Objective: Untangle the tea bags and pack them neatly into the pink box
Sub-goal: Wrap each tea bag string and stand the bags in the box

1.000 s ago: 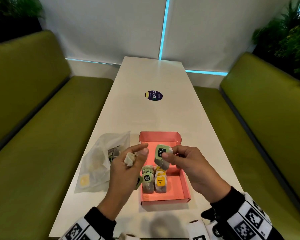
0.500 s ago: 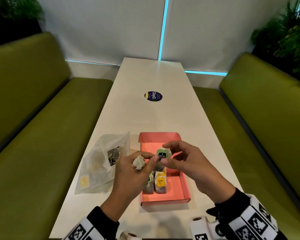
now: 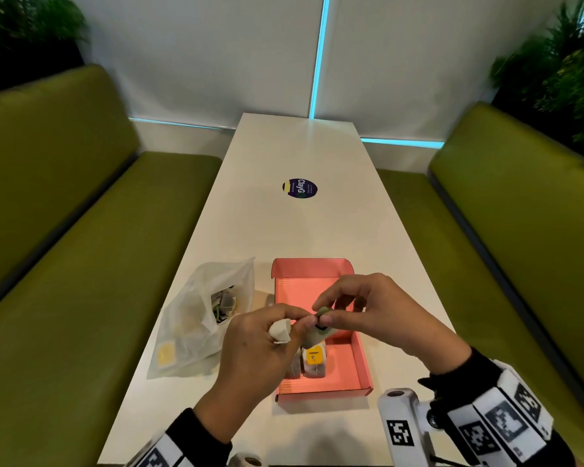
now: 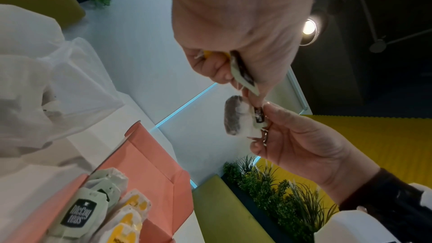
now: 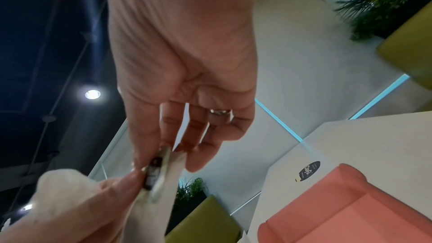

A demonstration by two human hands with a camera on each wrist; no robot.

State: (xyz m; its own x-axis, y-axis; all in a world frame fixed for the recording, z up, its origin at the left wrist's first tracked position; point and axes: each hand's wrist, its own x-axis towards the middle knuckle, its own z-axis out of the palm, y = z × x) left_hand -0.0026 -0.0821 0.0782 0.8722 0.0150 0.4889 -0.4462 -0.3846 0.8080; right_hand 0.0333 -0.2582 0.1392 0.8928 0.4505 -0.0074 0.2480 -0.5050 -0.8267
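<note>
Two hands work tea bags above one open pink cardboard box [image 3: 358,362] on the white counter [image 3: 304,230].

Head view: the left hand [image 3: 257,345] grips a white paper tea bag [image 3: 280,331]; the right hand [image 3: 378,315] pinches a green-tagged tea bag [image 3: 321,326]; one clear plastic bag [image 3: 196,318] lies left of the hands.
Left wrist view: four packed tea bags show in the box below, two green-tagged [image 4: 79,212], two yellow-tagged [image 4: 128,219].
Right wrist view: thumb and forefinger closed on the green tag [image 5: 155,170], other fingers loosely spread.

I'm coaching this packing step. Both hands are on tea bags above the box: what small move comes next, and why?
Probably ease the hands apart: the right hand pinches the green tag, while the left hand holds a tea bag right against it above the pink box.
</note>
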